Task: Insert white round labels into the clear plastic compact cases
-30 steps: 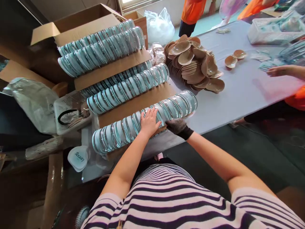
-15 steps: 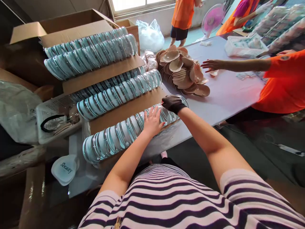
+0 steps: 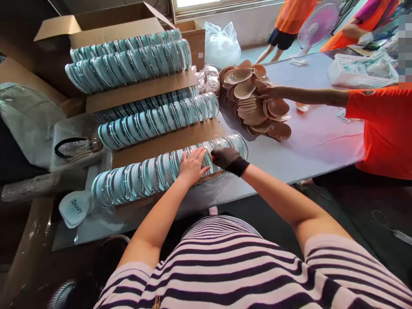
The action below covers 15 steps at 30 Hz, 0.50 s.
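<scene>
A bare left hand (image 3: pixel 192 165) lies flat, fingers spread and relaxed, on top of a long ribbed row of clear plastic clamshell cases with pale teal inserts (image 3: pixel 161 171), grasping nothing. At its 3 o'clock, touching it, the right hand in a dark knitted glove (image 3: pixel 227 159) curls its fingers down over the same row near that row's right end, pressing on the cases rather than lifting one. The row runs from 8 o'clock to 2 o'clock along the near edge of a pale lilac table (image 3: pixel 309 141), resting on a brown corrugated cardboard sheet (image 3: pixel 161 146). Further rows of the same glossy cases (image 3: pixel 154 120) are stacked in tiers behind it, each on cardboard, below an open cardboard box (image 3: pixel 96 25). At 1 o'clock of the hands sits a heap of smooth tan rounded cup-shaped pads (image 3: pixel 254 103), where a co-worker's hand (image 3: pixel 268 92) from an orange sleeve (image 3: pixel 383 124) rests. A white heart-shaped printed case (image 3: pixel 75 208) lies at 9 o'clock.
</scene>
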Tool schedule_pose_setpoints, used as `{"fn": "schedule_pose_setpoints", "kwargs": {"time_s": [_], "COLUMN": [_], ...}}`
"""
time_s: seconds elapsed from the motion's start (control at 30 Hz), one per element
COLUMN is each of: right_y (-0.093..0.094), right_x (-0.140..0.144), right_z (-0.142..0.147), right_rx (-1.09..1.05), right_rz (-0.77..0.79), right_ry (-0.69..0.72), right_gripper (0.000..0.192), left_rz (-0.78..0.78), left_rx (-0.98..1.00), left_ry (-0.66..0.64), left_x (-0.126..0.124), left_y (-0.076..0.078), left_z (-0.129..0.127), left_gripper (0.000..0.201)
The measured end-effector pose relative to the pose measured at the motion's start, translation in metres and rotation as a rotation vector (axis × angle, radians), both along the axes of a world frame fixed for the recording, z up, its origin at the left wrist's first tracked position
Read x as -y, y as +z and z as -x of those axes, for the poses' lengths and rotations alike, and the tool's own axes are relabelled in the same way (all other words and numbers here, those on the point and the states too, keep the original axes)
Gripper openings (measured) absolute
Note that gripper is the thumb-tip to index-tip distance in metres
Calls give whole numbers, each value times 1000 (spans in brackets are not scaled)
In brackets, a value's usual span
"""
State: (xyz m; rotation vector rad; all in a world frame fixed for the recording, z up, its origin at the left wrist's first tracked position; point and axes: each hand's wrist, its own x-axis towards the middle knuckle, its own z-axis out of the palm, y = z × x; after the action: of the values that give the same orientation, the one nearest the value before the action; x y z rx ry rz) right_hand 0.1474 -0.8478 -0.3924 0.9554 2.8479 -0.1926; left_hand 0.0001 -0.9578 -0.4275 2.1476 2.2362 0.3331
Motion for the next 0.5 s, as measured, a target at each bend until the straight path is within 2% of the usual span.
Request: {"fn": "schedule_pose_setpoints", "kwargs": {"time_s": [0.07, 0.17, 0.27, 0.3, 0.37, 0.43, 0.5], "right_y": [-31, -78, -104, -104, -91, -61, -23], "right_x": [22, 45, 51, 49, 36, 11, -23], "right_z": [-30, -52, -58, -59, -61, -60, -49], "right_rx": [-24, -32, -27, -25, -36, -76, -88], "right_rz": [55, 122, 162, 166, 144, 48, -83], "right_ry": [-38, -61, -24, -2, 35, 0, -90], "right_gripper": [35, 39, 42, 43, 44, 46, 48], "left_rz": [1, 10, 16, 18, 16, 4, -18], "left_rx": [-4, -16, -24, -26, -31, -33, -29], "left_ry": [3, 20, 22, 21, 36, 56, 52], "left_x": [1, 3, 6, 7, 8, 6, -2], "left_y": [0, -1, -1, -1, 2, 5, 7], "left_z": [-1, -1, 0, 0, -2, -9, -21], "left_gripper": [71, 72, 70, 69, 69, 70, 71]}}
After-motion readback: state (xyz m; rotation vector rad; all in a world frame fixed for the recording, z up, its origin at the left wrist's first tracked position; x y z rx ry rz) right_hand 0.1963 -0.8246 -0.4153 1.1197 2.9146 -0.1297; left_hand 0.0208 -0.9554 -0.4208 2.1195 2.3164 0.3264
